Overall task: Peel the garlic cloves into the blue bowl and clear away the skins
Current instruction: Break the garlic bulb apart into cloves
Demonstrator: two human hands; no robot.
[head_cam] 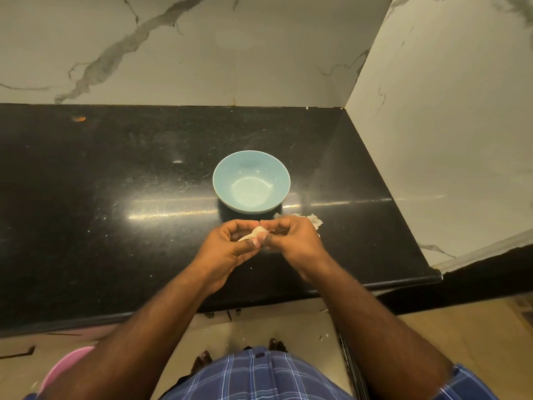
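Countertop (115, 174), black and polished, is set against marble walls. Blue bowl (251, 182) is seen standing near the front edge, nothing visible inside. Left hand (230, 249) and right hand (291, 241) are held together just in front of it, both curled round one garlic clove (257, 232) pinched between the fingertips. Loose skins (313, 220) are piled beside the right hand. Peeling is judged barely begun; papery skin is best lifted from the tip and the bared clove dropped into the bowl.
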